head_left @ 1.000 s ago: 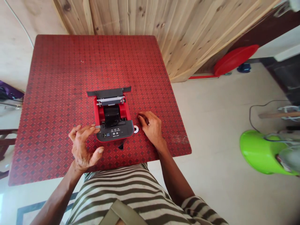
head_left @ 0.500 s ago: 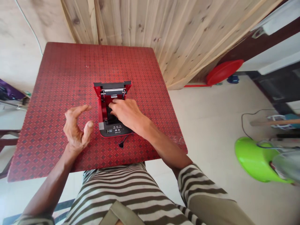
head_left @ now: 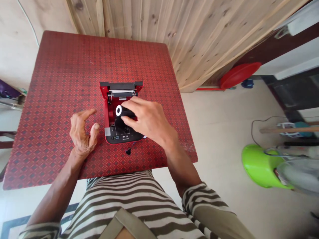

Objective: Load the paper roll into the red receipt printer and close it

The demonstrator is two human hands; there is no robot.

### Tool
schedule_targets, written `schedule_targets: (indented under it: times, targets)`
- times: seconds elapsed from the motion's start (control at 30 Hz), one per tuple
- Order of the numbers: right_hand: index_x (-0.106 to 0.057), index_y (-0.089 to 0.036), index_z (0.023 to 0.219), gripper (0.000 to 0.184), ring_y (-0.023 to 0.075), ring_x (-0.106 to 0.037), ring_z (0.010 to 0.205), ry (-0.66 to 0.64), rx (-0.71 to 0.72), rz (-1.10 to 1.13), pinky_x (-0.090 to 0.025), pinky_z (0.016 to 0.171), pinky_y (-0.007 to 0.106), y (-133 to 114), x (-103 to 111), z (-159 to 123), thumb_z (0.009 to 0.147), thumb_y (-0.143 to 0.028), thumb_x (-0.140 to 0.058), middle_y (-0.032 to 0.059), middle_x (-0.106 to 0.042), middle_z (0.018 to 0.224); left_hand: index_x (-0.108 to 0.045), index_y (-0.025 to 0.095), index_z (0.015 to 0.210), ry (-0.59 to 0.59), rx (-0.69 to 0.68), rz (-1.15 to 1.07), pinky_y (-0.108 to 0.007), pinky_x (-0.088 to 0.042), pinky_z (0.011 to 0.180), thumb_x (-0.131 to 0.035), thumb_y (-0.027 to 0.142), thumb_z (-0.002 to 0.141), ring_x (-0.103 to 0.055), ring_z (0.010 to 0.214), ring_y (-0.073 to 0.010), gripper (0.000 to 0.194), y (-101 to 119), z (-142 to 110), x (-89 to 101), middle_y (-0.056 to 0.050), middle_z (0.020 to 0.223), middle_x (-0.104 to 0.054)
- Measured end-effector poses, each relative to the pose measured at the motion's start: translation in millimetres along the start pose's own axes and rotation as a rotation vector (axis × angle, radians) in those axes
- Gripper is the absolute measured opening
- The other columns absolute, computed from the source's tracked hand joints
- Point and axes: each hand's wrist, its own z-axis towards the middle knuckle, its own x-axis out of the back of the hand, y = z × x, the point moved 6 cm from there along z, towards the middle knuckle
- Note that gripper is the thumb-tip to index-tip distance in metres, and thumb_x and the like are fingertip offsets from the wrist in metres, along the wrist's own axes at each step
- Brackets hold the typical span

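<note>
Roll (head_left: pixel 126 112) I am pinching in my right hand (head_left: pixel 151 119), far end hiding, spread left hand (head_left: pixel 83 132) curving nearby, printer (head_left: pixel 111 115) partly showing

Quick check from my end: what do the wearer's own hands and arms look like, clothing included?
The left hand and right hand are ungloved, with no watch visible. The left sleeve and right sleeve have dark and pale stripes; the right also shows plain olive fabric.
</note>
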Motion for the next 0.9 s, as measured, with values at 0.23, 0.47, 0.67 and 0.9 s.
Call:
schedule_targets:
  times: [0.23,0.47,0.67,0.9]
  targets:
    - [-0.073,-0.026,0.116,0.028,0.0124,-0.057,0.067,0.601,-0.244,0.528,-0.05,0.061,0.029,88,2,-36,0.095,-0.046,-0.075,-0.0001,-0.071,0.099,-0.065,0.027,0.139,-0.047,0.048,0.013,-0.057,-0.054,0.1,-0.049,0.047,0.106,-0.07,0.118,-0.0298,0.041,-6,1,-2.2,-0.007,0.125,-0.075]
    - [-0.066,-0.024,0.109,0.037,0.0127,-0.061,0.07,0.554,-0.471,0.665,-0.052,0.069,0.029,143,-81,-19,0.089,-0.054,-0.075,0.0001,-0.073,0.098,-0.066,0.027,0.137,-0.093,0.043,0.025,-0.06,-0.054,0.099,-0.048,0.048,0.105,-0.07,0.116,-0.0303,0.042,-8,0,-8.6,-0.008,0.125,-0.075]
    - [-0.065,-0.024,0.114,0.035,0.0117,-0.063,0.075,0.436,-0.435,0.594,-0.055,0.075,0.029,137,-88,-14,0.09,-0.048,-0.075,0.0034,-0.075,0.113,-0.066,0.029,0.138,-0.086,0.047,0.042,-0.06,-0.055,0.099,-0.047,0.049,0.105,-0.071,0.116,-0.0309,0.043,-8,3,-8.5,-0.008,0.125,-0.076]
    - [-0.068,-0.022,0.121,0.032,0.0143,-0.068,0.079,0.413,-0.462,0.548,-0.057,0.073,0.032,129,-60,-74,0.089,-0.019,-0.069,0.0066,-0.074,0.117,-0.064,0.031,0.141,-0.077,0.06,0.029,-0.062,-0.053,0.101,-0.045,0.049,0.106,-0.069,0.117,-0.0299,0.044,-8,0,-6.3,-0.007,0.126,-0.074]
